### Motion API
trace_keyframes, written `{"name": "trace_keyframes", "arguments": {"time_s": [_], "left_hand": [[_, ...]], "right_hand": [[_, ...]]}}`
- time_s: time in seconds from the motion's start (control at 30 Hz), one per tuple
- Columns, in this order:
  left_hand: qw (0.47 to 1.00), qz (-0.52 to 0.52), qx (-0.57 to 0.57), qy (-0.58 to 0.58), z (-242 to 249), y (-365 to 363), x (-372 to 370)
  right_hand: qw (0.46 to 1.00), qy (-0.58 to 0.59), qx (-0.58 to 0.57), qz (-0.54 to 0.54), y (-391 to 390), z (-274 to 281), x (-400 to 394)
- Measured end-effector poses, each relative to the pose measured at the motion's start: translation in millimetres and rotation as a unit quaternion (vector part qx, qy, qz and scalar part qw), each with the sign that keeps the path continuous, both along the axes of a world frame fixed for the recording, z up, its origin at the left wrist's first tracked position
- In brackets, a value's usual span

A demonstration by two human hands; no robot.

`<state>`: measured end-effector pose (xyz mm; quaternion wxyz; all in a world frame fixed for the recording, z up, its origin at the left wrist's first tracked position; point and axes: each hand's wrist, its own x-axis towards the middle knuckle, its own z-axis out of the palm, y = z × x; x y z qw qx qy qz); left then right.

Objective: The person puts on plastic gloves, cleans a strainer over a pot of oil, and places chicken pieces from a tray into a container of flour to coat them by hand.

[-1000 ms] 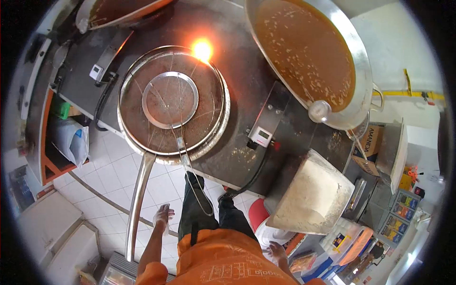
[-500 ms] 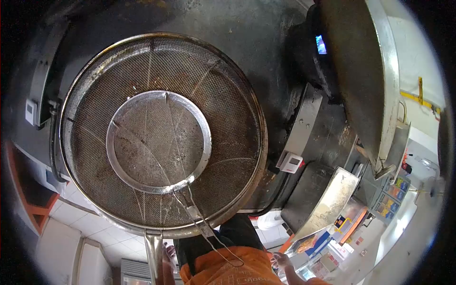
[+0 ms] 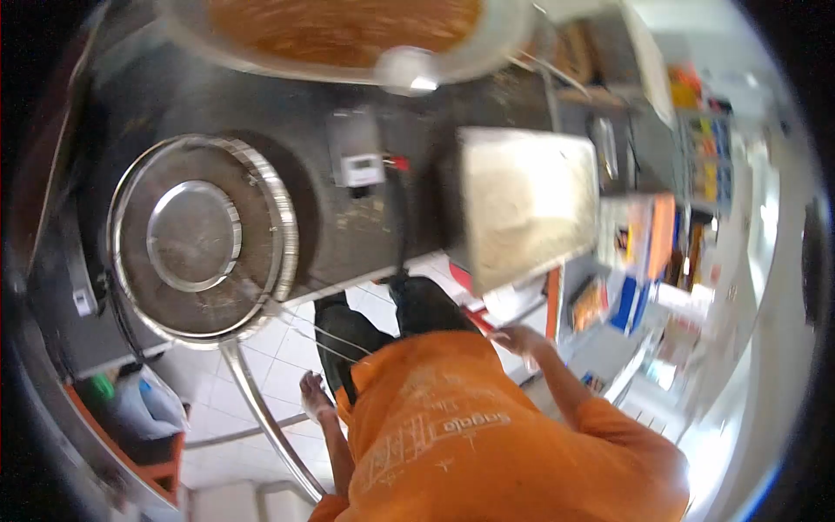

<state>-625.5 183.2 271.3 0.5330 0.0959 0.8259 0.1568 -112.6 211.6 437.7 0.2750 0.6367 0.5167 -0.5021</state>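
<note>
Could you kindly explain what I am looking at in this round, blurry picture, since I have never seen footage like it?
It comes from a fisheye camera worn on a person's head, looking down at their orange shirt. Both hands hang empty: the left hand near a long metal handle, the right hand below a tilted tray of pale crumbs. On the dark cooker top sits a big mesh strainer with a smaller strainer inside. At the top is a wok of brown liquid.
</note>
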Motion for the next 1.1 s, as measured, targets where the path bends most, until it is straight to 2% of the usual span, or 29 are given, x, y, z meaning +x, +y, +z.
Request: {"name": "trace_keyframes", "arguments": {"time_s": [0.03, 0.07, 0.1, 0.13, 0.17, 0.2, 0.23, 0.27, 0.3, 0.33, 0.37, 0.4, 0.43, 0.47, 0.53, 0.6, 0.63, 0.67, 0.73, 0.77, 0.83, 0.87, 0.9, 0.93, 0.97, 1.0, 1.07, 1.1], "left_hand": [[0.997, -0.061, 0.047, -0.019, 10.3, 13.8, 6.4], [0.973, -0.231, 0.013, 0.012, 58.0, 60.4, 19.9], [0.955, -0.288, 0.066, -0.021, 75.0, 74.2, 32.0], [0.931, -0.343, 0.114, -0.052, 97.1, 89.1, 45.3], [0.926, -0.357, 0.111, -0.046, 125.1, 98.9, 57.3], [0.871, -0.481, 0.096, -0.014, 164.9, 118.5, 81.1], [0.800, -0.594, 0.079, 0.020, 192.7, 137.4, 105.6], [0.752, -0.655, 0.072, 0.006, 205.9, 150.5, 127.4], [0.702, -0.710, 0.056, -0.011, 219.4, 165.7, 146.7], [0.634, -0.762, 0.127, -0.024, 232.3, 179.4, 173.6], [0.557, -0.780, 0.286, -0.017, 259.0, 196.0, 209.1], [0.711, -0.661, 0.241, -0.007, 309.4, 211.7, 275.5], [0.684, -0.635, 0.358, -0.017, 324.3, 217.6, 321.6], [0.652, -0.627, 0.425, -0.011, 326.1, 218.3, 363.6], [0.637, -0.633, 0.437, -0.042, 331.5, 213.2, 430.3], [0.509, -0.712, 0.481, 0.053, 316.0, 211.7, 467.8], [0.500, -0.655, 0.566, -0.017, 305.6, 214.0, 484.9], [0.474, -0.669, 0.570, -0.048, 308.5, 214.0, 505.5], [0.394, -0.689, 0.605, -0.065, 323.2, 208.3, 537.3], [0.377, -0.695, 0.606, -0.080, 328.3, 203.4, 547.6], [0.277, -0.767, 0.576, -0.059, 332.5, 196.4, 563.9], [0.263, -0.772, 0.575, -0.067, 333.1, 191.5, 567.5], [0.236, -0.799, 0.537, -0.129, 332.1, 187.1, 568.9], [0.205, -0.822, 0.496, -0.190, 332.1, 183.8, 570.5], [0.210, -0.834, 0.475, -0.186, 333.4, 181.7, 573.4], [0.192, -0.837, 0.473, -0.197, 320.8, 184.5, 570.6], [0.303, -0.847, 0.417, -0.128, 277.7, 190.6, 564.1], [0.299, -0.848, 0.416, -0.137, 271.9, 189.9, 570.2]], "right_hand": [[1.000, 0.015, 0.006, 0.013, 8.3, 13.6, -3.5], [0.996, -0.016, -0.081, 0.030, 55.4, 44.0, -26.9], [0.999, 0.041, 0.018, 0.005, 83.8, 71.3, -36.9], [0.994, 0.081, 0.054, -0.051, 114.5, 104.3, -46.0], [0.958, 0.192, 0.169, -0.132, 111.7, 101.5, -36.0], [0.901, 0.300, 0.235, -0.205, 117.7, 103.5, -28.4], [0.868, 0.355, 0.227, -0.262, 137.8, 126.0, -27.6], [0.754, 0.450, 0.388, -0.278, 127.5, 117.7, -16.0], [0.697, 0.513, 0.222, -0.450, 148.3, 118.6, -3.5], [0.601, 0.512, 0.369, -0.491, 142.4, 84.0, -2.9], [0.485, 0.493, 0.503, -0.519, 137.8, 49.3, -4.7], [0.437, 0.512, 0.440, -0.595, 152.6, 54.6, 3.9], [0.383, 0.522, 0.373, -0.665, 169.4, 65.8, 15.6], [0.371, 0.520, 0.373, -0.673, 175.7, 67.1, 21.4], [0.294, 0.499, 0.346, -0.738, 190.5, 68.6, 45.1], [0.294, 0.511, 0.366, -0.719, 192.1, 74.1, 73.1], [0.293, 0.533, 0.362, -0.706, 194.0, 77.9, 89.6], [0.293, 0.554, 0.358, -0.692, 190.8, 83.6, 111.0], [0.268, 0.524, 0.416, -0.693, 168.6, 100.5, 151.4], [0.268, 0.518, 0.446, -0.679, 162.4, 110.5, 165.5], [0.269, 0.509, 0.498, -0.649, 153.4, 122.8, 190.2], [0.271, 0.504, 0.519, -0.634, 147.0, 127.9, 197.6], [0.226, 0.458, 0.528, -0.678, 138.7, 130.2, 213.2], [0.206, 0.467, 0.505, -0.696, 120.6, 125.2, 233.7], [0.185, 0.476, 0.485, -0.710, 97.0, 117.5, 253.3], [0.166, 0.421, 0.498, -0.740, 74.5, 109.5, 264.8], [0.204, 0.276, 0.534, -0.773, 12.9, 92.7, 286.5], [0.218, 0.209, 0.556, -0.774, -24.9, 71.1, 300.6]]}}
